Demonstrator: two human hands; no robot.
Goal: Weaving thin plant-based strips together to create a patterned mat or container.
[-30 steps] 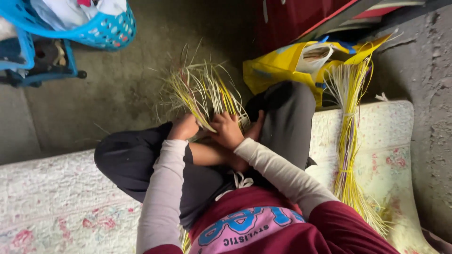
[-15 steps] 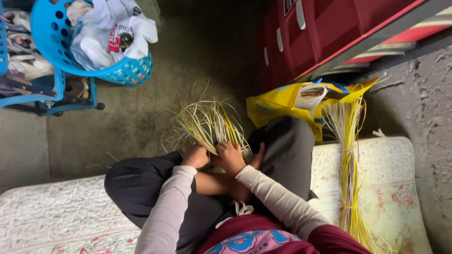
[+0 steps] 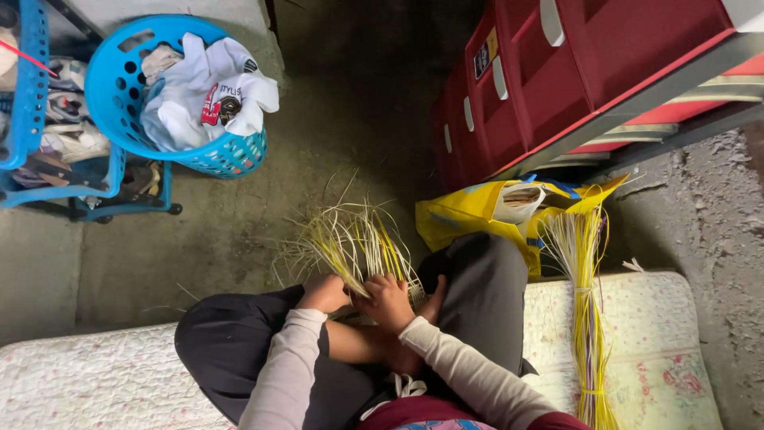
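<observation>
Gripping a fan of pale yellow strips (image 3: 350,239) over the lap, the left hand (image 3: 322,293) and right hand (image 3: 387,301) both close on its base. A tied strip bundle (image 3: 585,318) lies on the mattress (image 3: 676,350) beside a yellow bag (image 3: 469,211).

A blue laundry basket (image 3: 119,87) of clothes, red plastic drawers (image 3: 557,80), and a yellow bag (image 3: 469,215).

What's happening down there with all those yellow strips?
A person sitting cross-legged on a floral mattress has both hands on a fan of pale yellow-green strips. The left hand and right hand grip its base between the knees. A tied bundle of spare strips lies beside a yellow bag.
</observation>
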